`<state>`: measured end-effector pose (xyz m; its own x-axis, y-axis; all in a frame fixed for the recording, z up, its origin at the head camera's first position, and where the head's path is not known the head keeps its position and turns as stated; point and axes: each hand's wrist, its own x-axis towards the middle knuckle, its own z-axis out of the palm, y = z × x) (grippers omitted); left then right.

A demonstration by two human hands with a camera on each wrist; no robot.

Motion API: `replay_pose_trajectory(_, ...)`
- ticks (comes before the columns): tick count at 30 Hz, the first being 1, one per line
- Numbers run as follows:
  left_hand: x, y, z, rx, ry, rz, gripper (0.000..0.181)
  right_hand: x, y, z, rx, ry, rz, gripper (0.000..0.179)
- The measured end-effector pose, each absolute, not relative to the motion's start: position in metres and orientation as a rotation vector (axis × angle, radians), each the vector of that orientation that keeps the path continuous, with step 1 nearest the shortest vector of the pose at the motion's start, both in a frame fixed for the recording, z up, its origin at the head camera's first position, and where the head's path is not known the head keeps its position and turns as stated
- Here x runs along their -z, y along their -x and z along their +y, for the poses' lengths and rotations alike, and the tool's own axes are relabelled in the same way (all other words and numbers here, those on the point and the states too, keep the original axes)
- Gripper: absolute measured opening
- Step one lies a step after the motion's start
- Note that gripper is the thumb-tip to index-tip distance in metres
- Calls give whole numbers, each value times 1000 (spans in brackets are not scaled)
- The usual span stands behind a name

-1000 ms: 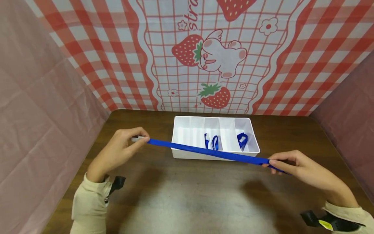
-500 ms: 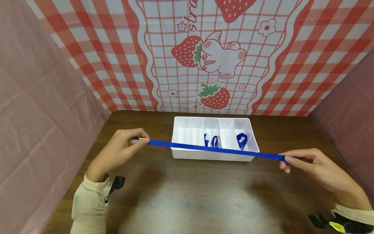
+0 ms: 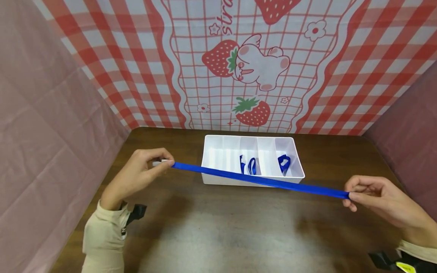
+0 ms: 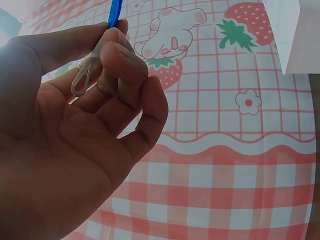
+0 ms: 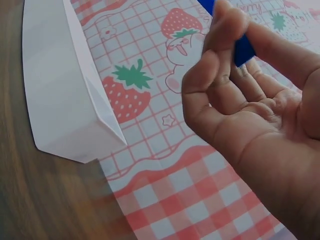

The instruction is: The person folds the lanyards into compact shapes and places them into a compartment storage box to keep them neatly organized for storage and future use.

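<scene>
A flat blue lanyard (image 3: pixel 259 180) is stretched taut between my two hands, sloping down to the right in front of the white tray. My left hand (image 3: pixel 140 172) pinches one end between thumb and fingers. At that end a pale hook clip (image 4: pixel 82 80) pokes out into the palm side in the left wrist view. My right hand (image 3: pixel 382 199) pinches the other end between thumb and fingertips, and a short blue tip (image 5: pixel 244 50) sticks out past the fingers in the right wrist view.
The white divided tray (image 3: pixel 235 181) stands on the dark wooden table (image 3: pixel 218 227) near the back. Inside lie several folded blue lanyards, including one (image 3: pixel 284 163) in the far right compartment. A strawberry-patterned cloth (image 3: pixel 191 83) hangs behind; pink cloth walls (image 3: pixel 51 113) flank the table.
My right hand has slid outward to the right along the lanyard, so the stretch between the hands is longer and its loose tail is gone from view. The left hand stays nearly still.
</scene>
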<state>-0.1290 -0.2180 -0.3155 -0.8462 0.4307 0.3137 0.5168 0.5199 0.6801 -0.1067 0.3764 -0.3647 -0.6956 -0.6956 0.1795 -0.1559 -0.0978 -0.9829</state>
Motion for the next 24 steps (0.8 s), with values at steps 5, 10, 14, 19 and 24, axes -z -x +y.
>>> replay_pose_trajectory(5,315,127,-218,1295,821,-2652,3,364,106,381,1815,826,1843,38)
replay_pose_trajectory(10,313,124,-216,1509,890,-2648,5,360,103,379,1669,647,2142,26)
replay_pose_trajectory(14,313,124,-214,1623,975,-2607,8,358,101,373,1522,649,2345,19)
replay_pose_trajectory(19,314,124,-214,1654,1015,-2565,11,354,100,372,1484,680,2447,24)
replay_pose_trajectory(24,314,124,-215,1655,1013,-2576,10,350,100,377,1424,660,2503,31)
